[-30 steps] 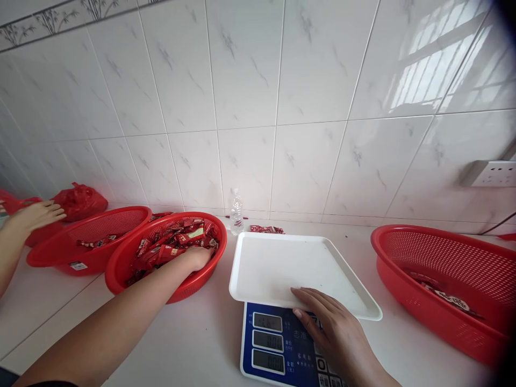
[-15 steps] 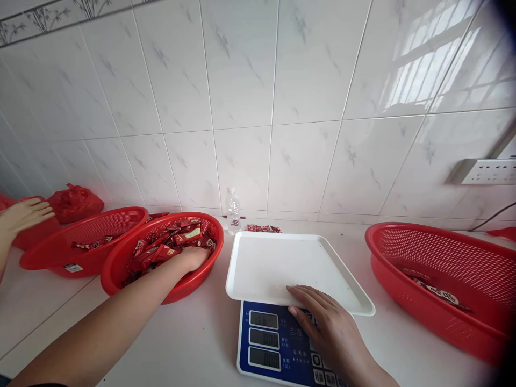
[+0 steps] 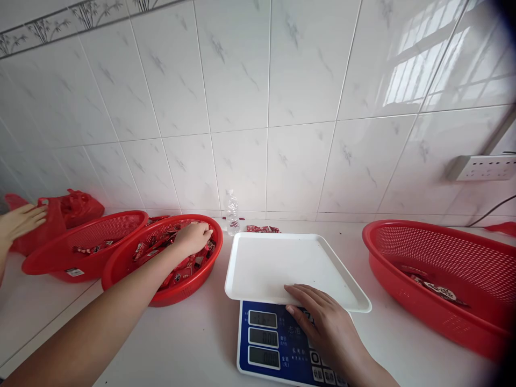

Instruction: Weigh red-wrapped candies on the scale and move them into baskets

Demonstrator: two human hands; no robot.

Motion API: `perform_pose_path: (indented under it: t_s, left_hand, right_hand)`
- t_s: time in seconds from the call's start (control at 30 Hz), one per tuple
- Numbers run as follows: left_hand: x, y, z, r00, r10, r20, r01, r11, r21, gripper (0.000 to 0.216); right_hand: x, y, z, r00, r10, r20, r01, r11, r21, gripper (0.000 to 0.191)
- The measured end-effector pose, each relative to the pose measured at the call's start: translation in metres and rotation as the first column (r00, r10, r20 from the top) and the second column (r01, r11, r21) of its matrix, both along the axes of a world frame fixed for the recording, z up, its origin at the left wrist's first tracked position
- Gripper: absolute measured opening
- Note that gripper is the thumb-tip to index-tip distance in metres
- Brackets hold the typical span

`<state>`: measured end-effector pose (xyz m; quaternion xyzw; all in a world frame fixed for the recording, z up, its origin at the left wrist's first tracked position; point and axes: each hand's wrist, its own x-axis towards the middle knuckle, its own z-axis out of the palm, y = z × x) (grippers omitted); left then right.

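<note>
Fingers (image 3: 201, 234) of left hand (image 3: 192, 238) curled round red packets (image 3: 181, 263) in basket (image 3: 121, 269); right hand (image 3: 322, 317) flat, fingers together, on scale (image 3: 274, 344) by tray (image 3: 262, 263).
Tray's long axis runs front-to-back, w/ 2nd basket (image 3: 44, 258) left, 3rd basket (image 3: 407, 301) right, bottle (image 3: 231, 212) behind. Another person's hand (image 3: 20, 221) on bag (image 3: 68, 207). White counter (image 3: 193, 344), tiled wall (image 3: 282, 107), socket (image 3: 481, 167).

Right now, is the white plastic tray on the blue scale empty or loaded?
Empty: the white plastic tray shows bare white surface; only the right hand rests at its near edge.
</note>
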<state>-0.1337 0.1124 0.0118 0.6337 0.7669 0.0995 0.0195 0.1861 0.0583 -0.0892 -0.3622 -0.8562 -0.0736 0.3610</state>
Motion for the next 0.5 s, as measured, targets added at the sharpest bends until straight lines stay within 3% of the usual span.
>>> perform_pose_path:
  t_s: [0.1, 0.23, 0.4, 0.5]
  left_hand:
    - [0.014, 0.004, 0.007, 0.997, -0.045, 0.056, 0.041, 0.996, 0.075, 0.029]
    - [0.047, 0.008, 0.001, 0.980, -0.161, 0.113, 0.145, 0.980, 0.139, 0.029]
    - [0.092, 0.002, -0.017, 0.924, -0.343, 0.169, 0.327, 0.938, 0.116, 0.032]
    - [0.105, -0.003, -0.024, 0.882, -0.432, 0.189, 0.428, 0.901, 0.065, 0.034]
  right_hand:
    - [0.000, 0.000, 0.000, 1.000, 0.001, 0.004, -0.001, 1.000, -0.001, 0.033]
    - [0.000, 0.001, -0.002, 1.000, 0.001, 0.007, -0.001, 1.000, 0.014, 0.035]
    - [0.000, 0.002, -0.004, 1.000, 0.004, 0.006, -0.004, 1.000, 0.020, 0.036]
    - [0.000, 0.002, -0.003, 1.000, 0.003, 0.007, -0.004, 1.000, 0.024, 0.035]
